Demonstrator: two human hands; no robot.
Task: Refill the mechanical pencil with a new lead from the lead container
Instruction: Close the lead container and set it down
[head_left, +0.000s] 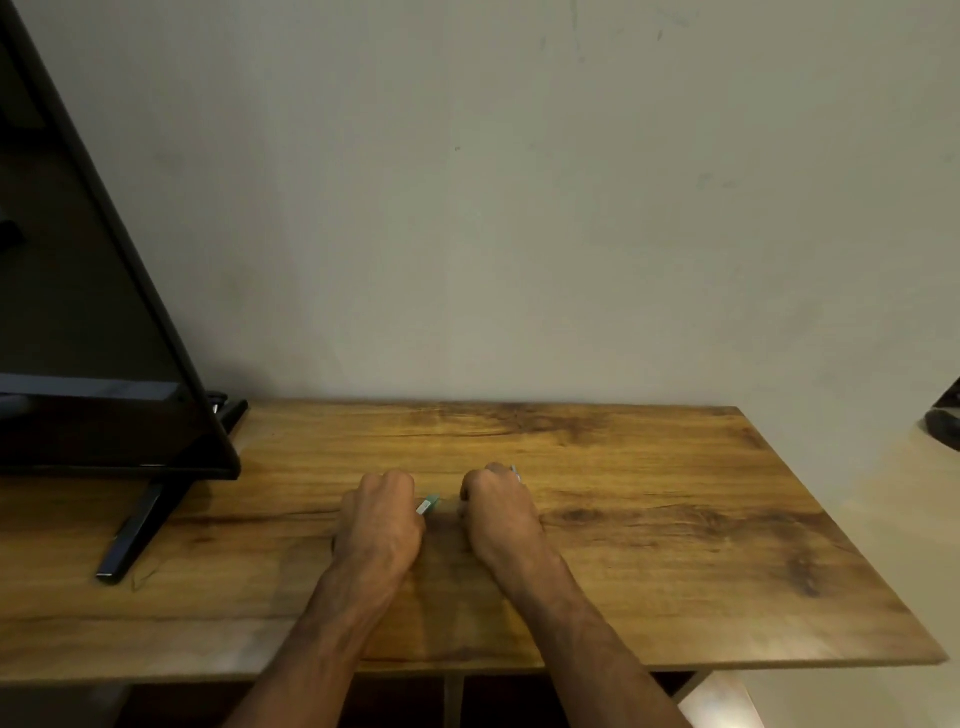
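Both hands lay low over the middle of the counter (675, 519), backs turned up to the camera and fingers curled under into loose fists, so that the palms and fingertips were hidden. Beneath and around them spread the largest things in view: a plain pale wall (519, 208) rising behind, the brown wood-grain counter running from the left edge to a corner at the right, and a dark flat screen (78, 312) tilted at the far left on a black angled foot (137, 530) that stood on the wood. Bare forearms came up from the bottom edge and drew near each other at the wrists. Left hand (382, 519) was closed around a small pale green piece, taken here for the lead container (427, 504), whose squared end poked out from the thumb side toward the other hand; the rest of it was covered by the fingers. Right hand (498, 512) was likewise closed, and a thin greyish tip, apparently the mechanical pencil (515, 472), stuck out past its far knuckles, pointing away toward the wall; the body of it could not be seen inside the fist. A narrow strip of bare wood showed between the two hands, which did not touch, and the green end stopped just short of the right hand's knuckles. Whether any lead was out could not be told at that size.
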